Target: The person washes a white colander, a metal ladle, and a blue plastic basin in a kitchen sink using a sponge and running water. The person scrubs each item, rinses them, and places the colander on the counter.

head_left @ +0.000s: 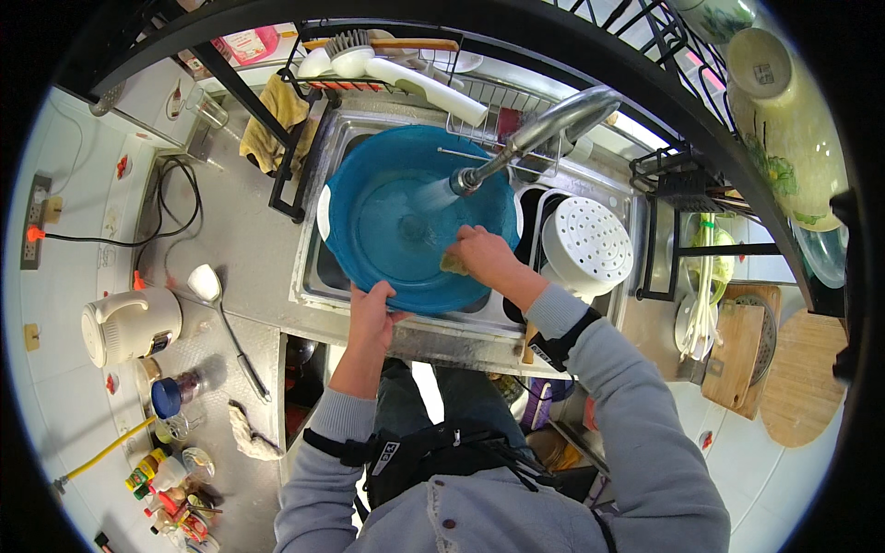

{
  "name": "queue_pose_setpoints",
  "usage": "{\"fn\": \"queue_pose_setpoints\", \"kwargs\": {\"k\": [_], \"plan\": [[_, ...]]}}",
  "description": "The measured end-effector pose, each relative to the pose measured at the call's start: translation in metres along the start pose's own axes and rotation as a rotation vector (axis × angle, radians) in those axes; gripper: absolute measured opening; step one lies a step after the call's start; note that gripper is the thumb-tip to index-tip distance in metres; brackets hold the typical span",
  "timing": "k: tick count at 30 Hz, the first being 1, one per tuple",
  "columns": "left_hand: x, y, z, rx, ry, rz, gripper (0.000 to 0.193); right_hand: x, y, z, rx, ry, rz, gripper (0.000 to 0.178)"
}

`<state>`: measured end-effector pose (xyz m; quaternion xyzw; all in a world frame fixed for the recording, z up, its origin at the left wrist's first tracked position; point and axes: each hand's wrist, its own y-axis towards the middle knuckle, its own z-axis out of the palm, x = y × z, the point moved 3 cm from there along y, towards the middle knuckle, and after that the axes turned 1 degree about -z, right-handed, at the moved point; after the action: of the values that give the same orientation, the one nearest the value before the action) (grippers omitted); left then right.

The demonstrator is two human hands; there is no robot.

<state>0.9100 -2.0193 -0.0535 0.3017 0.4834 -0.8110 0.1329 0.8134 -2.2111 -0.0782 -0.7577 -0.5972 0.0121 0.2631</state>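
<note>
A large blue plastic basin rests tilted in the metal sink, with water from the faucet running into it. My left hand is closed on the basin's near rim, thumb on the inside. Inside the basin, toward its right wall, my right hand is closed around a small yellowish sponge, pressed near the wall. Most of the sponge is hidden by the fingers.
A white perforated strainer basket stands right of the basin. Above hang a black rack frame and a wire shelf with a brush. On the left counter are a spatula, an electric kettle, a cloth and several bottles.
</note>
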Motion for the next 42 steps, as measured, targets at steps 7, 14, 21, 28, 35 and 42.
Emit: {"fn": "queue_pose_setpoints", "kwargs": {"k": [7, 14, 21, 28, 35, 42], "plan": [[-0.002, 0.0, 0.004, -0.054, -0.036, 0.008, 0.063, 0.001, -0.011, -0.022, -0.355, -0.076, -0.181, 0.034], [0.001, 0.003, -0.005, -0.044, -0.079, 0.005, 0.062, -0.094, -0.042, -0.025, -0.824, 0.719, 0.104, 0.023], [0.002, 0.01, -0.016, -0.106, -0.058, 0.028, 0.06, -0.284, -0.048, -0.057, -1.11, 1.539, 0.689, 0.048], [0.011, 0.033, -0.023, -0.152, 0.008, -0.011, 0.064, -0.305, -0.008, -0.104, -0.8, 1.36, 0.364, 0.045], [0.03, 0.098, -0.042, -0.249, -0.049, -0.102, 0.068, -0.245, -0.052, -0.04, -0.935, 1.44, 0.614, 0.034], [0.056, 0.143, -0.055, -0.296, 0.298, -0.132, 0.063, -0.142, -0.038, -0.002, -0.532, 1.364, 0.44, 0.039]]}}
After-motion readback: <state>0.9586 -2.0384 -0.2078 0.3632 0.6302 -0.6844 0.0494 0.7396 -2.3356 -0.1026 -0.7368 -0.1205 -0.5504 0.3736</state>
